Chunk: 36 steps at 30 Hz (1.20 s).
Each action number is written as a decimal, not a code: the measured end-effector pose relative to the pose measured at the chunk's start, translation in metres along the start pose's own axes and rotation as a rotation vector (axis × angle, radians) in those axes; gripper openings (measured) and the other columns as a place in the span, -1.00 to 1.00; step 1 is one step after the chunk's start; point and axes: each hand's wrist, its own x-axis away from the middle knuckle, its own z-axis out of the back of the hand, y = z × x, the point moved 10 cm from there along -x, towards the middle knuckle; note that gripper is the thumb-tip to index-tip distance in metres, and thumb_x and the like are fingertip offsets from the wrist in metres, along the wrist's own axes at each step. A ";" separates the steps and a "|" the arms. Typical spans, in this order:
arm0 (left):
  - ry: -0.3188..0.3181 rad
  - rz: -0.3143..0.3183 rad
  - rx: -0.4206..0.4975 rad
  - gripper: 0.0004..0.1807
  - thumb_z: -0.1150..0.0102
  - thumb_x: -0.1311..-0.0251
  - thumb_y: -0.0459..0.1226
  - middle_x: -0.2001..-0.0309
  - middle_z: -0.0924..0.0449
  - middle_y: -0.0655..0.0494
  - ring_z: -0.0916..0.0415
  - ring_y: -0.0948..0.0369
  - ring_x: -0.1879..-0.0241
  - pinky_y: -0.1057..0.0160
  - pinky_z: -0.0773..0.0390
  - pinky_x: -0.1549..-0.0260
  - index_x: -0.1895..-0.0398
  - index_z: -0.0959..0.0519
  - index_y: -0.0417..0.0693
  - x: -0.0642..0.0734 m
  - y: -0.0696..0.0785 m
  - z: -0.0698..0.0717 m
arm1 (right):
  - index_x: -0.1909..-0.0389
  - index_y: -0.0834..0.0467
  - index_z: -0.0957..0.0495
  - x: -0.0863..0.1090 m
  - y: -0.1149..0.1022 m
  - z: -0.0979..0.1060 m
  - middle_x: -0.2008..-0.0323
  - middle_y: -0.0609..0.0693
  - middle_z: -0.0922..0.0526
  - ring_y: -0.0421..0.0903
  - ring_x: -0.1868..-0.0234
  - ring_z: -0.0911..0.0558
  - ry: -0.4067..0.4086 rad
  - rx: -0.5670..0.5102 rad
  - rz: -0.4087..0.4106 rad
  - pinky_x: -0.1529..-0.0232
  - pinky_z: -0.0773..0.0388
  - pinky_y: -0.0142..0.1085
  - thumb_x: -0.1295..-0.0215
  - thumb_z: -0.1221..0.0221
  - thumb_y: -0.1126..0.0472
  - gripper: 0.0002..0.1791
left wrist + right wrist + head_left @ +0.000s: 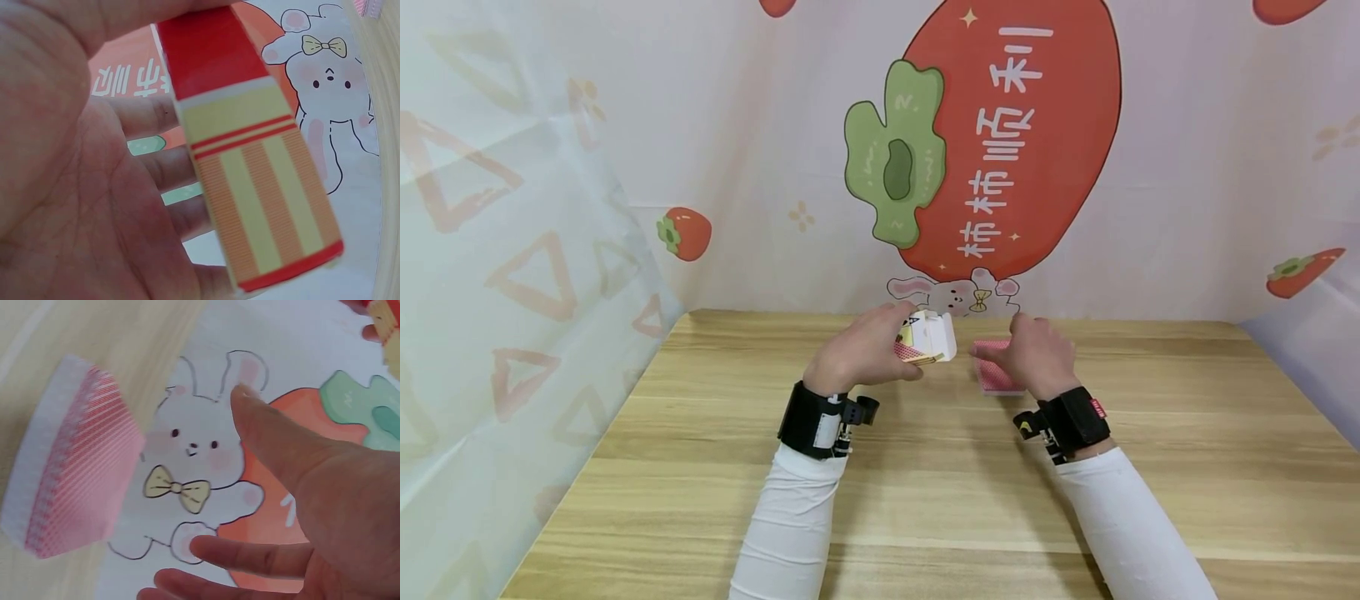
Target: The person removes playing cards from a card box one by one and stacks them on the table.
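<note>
My left hand [859, 348] grips a playing card box [929, 338] between thumb and fingers, its white flap standing open toward the right. In the left wrist view, the striped red, yellow and orange side of the box [250, 181] faces the camera. A squared stack of red-backed playing cards [1000, 380] lies on the table to the right of the box. Over its right side is my right hand [1042, 357], holding nothing. The right wrist view shows that hand's thumb and fingers extended and spread, apart from the card stack [87, 469].
The wooden table [925, 500] ends at a back wall covering [775, 150] printed with persimmons and a rabbit, close behind both hands. A similar patterned sheet [512, 250] stands along the left side.
</note>
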 end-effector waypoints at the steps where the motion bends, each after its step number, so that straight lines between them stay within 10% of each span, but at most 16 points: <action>1: 0.001 -0.003 0.003 -0.09 -0.55 -0.01 -0.19 0.00 -0.50 0.03 -0.44 0.11 0.05 0.18 -0.48 0.05 -0.42 -0.29 -0.17 0.000 0.000 0.000 | 0.29 0.31 -0.52 0.000 -0.002 0.003 0.52 0.16 -0.52 0.07 0.48 -0.50 0.012 -0.018 0.014 0.57 -0.37 -0.19 -0.05 -0.42 -0.33 -0.27; 19: 0.099 -0.103 0.255 0.05 -0.56 -0.05 -0.16 -0.07 -0.46 -0.04 -0.46 0.06 -0.04 0.11 -0.49 -0.04 -0.53 -0.09 0.05 -0.006 -0.001 0.005 | 0.07 0.38 -0.61 0.006 -0.019 0.013 0.27 0.20 -0.68 0.11 0.26 -0.62 -0.029 -0.148 0.122 0.35 -0.52 -0.11 -0.17 -0.42 -0.12 -0.38; 29: 0.245 0.311 0.051 0.06 -0.51 0.09 0.24 0.01 -0.46 -0.19 -0.46 -0.01 0.10 0.02 -0.57 0.18 -0.28 -0.38 -0.36 -0.009 -0.047 -0.011 | 0.01 0.37 -0.62 0.005 -0.017 0.010 0.23 0.20 -0.69 0.12 0.23 -0.62 -0.055 -0.154 0.114 0.30 -0.52 -0.09 -0.17 -0.42 -0.12 -0.36; 36: 0.297 0.433 -0.073 -0.02 -0.42 0.10 0.36 0.13 -0.49 -0.19 -0.54 -0.06 0.17 -0.01 -0.58 0.29 -0.04 -0.49 -0.33 -0.009 -0.057 -0.022 | -0.02 0.38 -0.61 0.005 -0.016 0.009 0.23 0.19 -0.69 0.11 0.23 -0.62 -0.077 -0.158 0.107 0.29 -0.52 -0.09 -0.17 -0.42 -0.13 -0.33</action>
